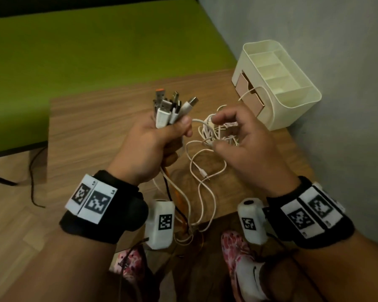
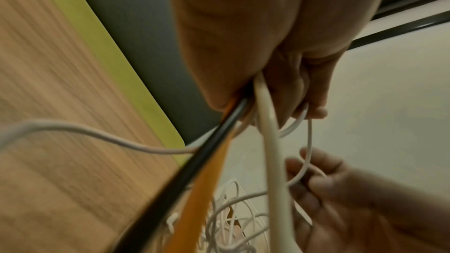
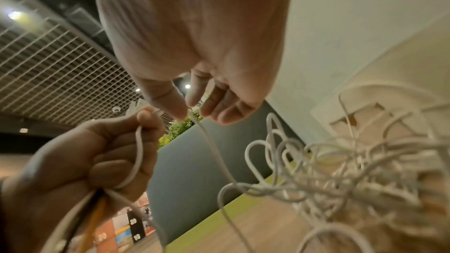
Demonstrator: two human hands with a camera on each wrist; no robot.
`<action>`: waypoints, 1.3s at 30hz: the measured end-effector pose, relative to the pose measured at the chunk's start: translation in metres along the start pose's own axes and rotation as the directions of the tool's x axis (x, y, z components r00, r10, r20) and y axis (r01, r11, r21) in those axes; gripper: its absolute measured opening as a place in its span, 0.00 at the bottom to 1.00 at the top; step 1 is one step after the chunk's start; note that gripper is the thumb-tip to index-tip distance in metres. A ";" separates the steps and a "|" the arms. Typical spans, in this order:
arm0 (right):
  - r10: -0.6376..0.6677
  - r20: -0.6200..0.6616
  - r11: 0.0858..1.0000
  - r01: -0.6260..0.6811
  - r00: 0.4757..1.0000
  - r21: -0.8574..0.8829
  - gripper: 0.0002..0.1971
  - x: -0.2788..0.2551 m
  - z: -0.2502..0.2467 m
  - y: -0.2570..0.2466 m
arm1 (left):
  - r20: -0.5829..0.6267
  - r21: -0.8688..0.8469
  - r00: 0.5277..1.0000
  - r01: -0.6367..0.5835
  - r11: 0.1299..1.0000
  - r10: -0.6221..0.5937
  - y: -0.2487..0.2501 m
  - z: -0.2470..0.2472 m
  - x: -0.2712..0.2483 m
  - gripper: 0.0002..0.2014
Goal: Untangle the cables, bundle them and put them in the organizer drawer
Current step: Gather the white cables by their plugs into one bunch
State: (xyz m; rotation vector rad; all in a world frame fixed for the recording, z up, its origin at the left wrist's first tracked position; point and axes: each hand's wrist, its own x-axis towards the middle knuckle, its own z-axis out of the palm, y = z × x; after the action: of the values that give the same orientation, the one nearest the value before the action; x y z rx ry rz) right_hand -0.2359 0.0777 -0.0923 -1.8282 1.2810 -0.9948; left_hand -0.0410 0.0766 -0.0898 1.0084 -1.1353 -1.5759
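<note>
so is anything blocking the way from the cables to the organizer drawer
Partly. The drawer is pulled out, but a white cable already loops over its open front. The bigger hindrance is the tangle under the right hand, joined to the bundle gripped by the left hand.

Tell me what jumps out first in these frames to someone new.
The left hand grips a fistful of USB plugs pointing upward at centre. Beside it, the right hand picks at a white cable tangle above the wooden table. The cream organizer stands far right, a cable trailing from its open drawer.
</note>
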 end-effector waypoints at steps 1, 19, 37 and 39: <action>0.031 0.040 0.991 -0.036 0.999 0.131 0.17 -0.002 0.003 -0.002 | 0.022 0.004 1.000 0.005 1.000 -0.005 0.000 0.002 -0.001 0.09; 0.108 0.138 0.951 -0.062 0.985 -0.302 0.10 0.004 -0.007 0.022 | -0.405 0.660 0.913 0.261 0.704 0.041 -0.020 -0.022 0.017 0.12; -0.130 0.110 0.957 0.154 0.985 -0.248 0.07 0.005 -0.002 0.020 | 0.018 0.689 0.990 -0.116 0.716 0.143 -0.019 0.016 0.007 0.17; -0.100 0.109 0.978 0.117 0.989 -0.170 0.08 0.004 -0.004 0.020 | -0.006 0.578 0.988 -0.122 0.807 0.153 -0.018 0.014 0.009 0.18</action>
State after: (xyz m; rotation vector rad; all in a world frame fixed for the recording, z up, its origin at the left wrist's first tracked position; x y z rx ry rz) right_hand -0.2467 0.0676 -0.1064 -2.0754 1.2533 -0.8577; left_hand -0.0602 0.0737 -0.1043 1.3108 -1.6643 -1.0897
